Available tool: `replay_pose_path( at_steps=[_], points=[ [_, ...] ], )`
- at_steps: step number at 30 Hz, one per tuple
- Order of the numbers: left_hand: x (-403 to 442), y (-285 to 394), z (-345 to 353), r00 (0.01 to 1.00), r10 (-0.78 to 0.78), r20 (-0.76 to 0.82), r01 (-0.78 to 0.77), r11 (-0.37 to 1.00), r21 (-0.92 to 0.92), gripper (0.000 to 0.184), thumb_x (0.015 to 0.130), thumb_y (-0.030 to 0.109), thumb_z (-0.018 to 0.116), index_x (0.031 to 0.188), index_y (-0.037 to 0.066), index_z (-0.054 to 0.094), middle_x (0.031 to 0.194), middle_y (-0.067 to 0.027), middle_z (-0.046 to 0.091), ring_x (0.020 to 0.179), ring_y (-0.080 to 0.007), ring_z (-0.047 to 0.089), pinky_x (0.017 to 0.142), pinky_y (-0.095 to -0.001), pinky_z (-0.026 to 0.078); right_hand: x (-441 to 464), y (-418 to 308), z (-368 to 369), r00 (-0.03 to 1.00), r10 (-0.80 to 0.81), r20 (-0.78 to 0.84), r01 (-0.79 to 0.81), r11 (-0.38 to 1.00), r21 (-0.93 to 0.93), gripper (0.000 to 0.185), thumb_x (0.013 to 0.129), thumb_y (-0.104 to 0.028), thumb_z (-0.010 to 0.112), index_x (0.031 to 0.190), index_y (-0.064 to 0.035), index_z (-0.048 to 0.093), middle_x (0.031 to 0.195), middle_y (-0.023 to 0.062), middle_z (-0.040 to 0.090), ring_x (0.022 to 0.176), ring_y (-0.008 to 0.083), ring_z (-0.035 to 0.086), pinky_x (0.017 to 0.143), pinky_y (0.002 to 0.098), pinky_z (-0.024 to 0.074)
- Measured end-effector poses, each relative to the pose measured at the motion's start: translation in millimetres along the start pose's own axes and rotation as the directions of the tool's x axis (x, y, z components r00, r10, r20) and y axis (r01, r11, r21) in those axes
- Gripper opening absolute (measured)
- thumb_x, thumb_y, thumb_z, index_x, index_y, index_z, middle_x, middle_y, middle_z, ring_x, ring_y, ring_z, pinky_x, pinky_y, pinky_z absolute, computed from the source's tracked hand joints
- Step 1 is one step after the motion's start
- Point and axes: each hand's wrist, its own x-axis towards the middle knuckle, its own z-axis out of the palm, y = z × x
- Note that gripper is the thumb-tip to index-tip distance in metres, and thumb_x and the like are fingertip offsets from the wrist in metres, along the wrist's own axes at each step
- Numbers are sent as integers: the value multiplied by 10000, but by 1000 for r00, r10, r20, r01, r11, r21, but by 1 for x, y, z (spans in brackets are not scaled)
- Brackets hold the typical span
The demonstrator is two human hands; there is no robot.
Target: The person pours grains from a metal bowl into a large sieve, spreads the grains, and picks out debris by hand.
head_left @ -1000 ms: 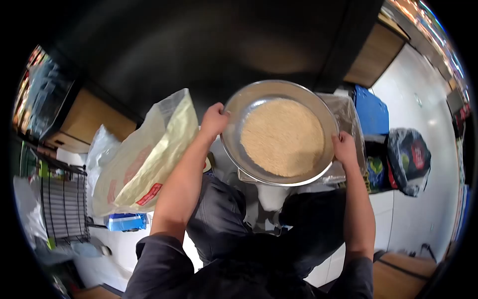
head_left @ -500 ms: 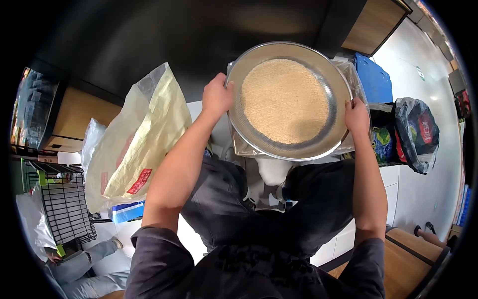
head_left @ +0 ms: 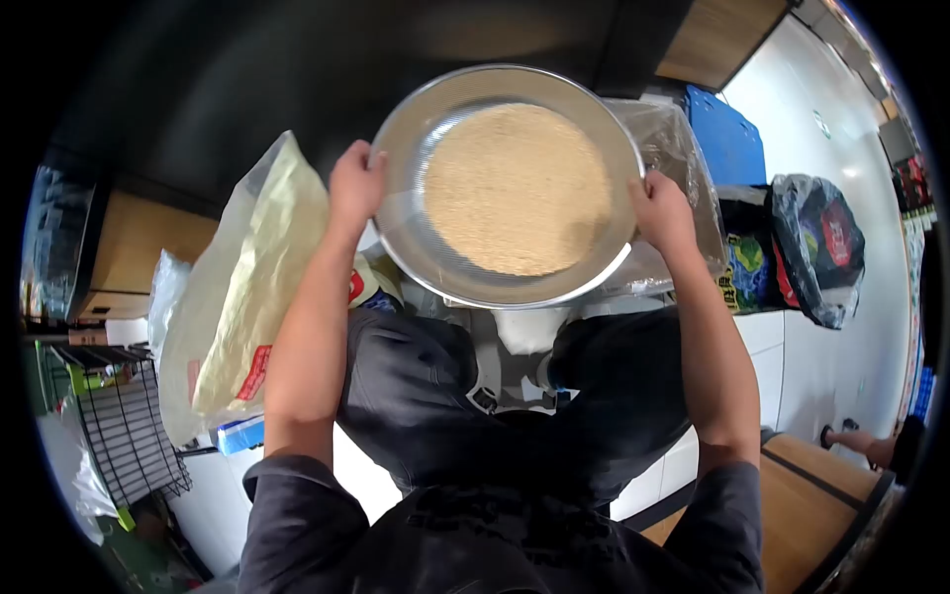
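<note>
A round metal sieve (head_left: 406, 238) is held up in front of me, above my knees. Pale tan grains (head_left: 520, 188) lie in a wide layer on its mesh. My left hand (head_left: 356, 188) is closed round the sieve's left rim, and my right hand (head_left: 663, 211) grips the right rim. Behind and to the right of the sieve is a clear plastic liner (head_left: 683, 148), partly hidden by it. A large pale yellow bag (head_left: 242, 287) stands open beside my left forearm.
A blue crate or lid (head_left: 725, 139) and a black printed bag (head_left: 821, 247) are at the right. A black wire cart (head_left: 124, 426) stands at the far left. A wooden box (head_left: 821, 495) is at the lower right, near a person's leg (head_left: 861, 443).
The sieve first moved up and right, then shifted left, with both hands staying on its rim. Its grains have shifted within the mesh.
</note>
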Motion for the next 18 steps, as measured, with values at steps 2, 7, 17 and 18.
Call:
replay_pose_path(
  at_steps=[2,7,17,18],
  points=[
    [-4,2,-4,995,-91,-35,91,996,-18,276,934,285,671,960,13,639,892,-247,698,925,-455,681,827,-508,528,2,-4,-4,995,-15,102,15,1000,-1,363,988,-380,584,1046,-29,657,1056,244,715,1029,459,670,881,539,518],
    [-28,37,35,1000,19,14,-20,998,55,279,941,289,672,956,12,638,878,-238,692,903,-440,685,809,-484,534,7,29,-20,991,125,-42,-128,989,-74,362,980,-377,585,1063,-36,672,1054,244,718,1038,458,668,892,529,522],
    [-20,5,6,1000,-13,-16,14,998,55,292,939,301,666,961,10,642,904,-242,701,913,-444,684,813,-480,534,5,-1,-12,993,71,89,-67,997,-50,355,976,-405,591,1002,-57,656,1029,223,722,1041,455,671,873,529,522],
    [-24,13,13,999,-31,-23,33,998,49,292,939,301,666,961,10,642,904,-242,701,913,-444,684,813,-480,534,9,9,-14,993,104,51,-100,993,-61,350,978,-396,590,1007,-55,659,1034,225,723,1040,455,671,876,528,524]
  ],
)
